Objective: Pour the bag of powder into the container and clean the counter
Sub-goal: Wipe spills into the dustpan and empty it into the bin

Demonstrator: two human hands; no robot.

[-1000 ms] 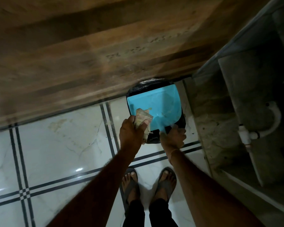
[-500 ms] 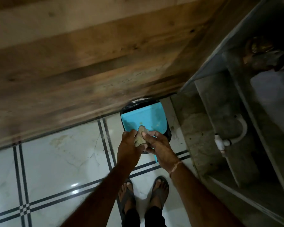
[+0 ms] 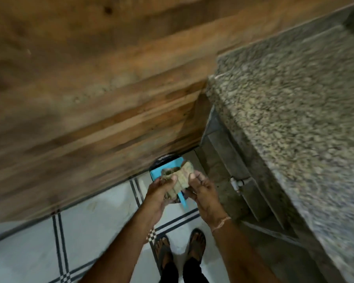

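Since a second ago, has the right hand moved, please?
Yes: the right hand came off the edge of the blue bin, shifting left onto the bag.

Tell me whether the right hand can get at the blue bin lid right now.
Probably not at once: the right hand pinches the crumpled bag, shared with the left hand, and the bag covers much of the blue bin lid below. Nothing else blocks it.

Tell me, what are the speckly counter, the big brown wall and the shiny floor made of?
The counter looks like granite stone: grey and beige specks all over. The brown wall looks like wood, with long grain streaks and a dark knot; varnished or not, the blur hides it. The floor looks like smooth white tile, perhaps marble-patterned, with dark inlaid lines.
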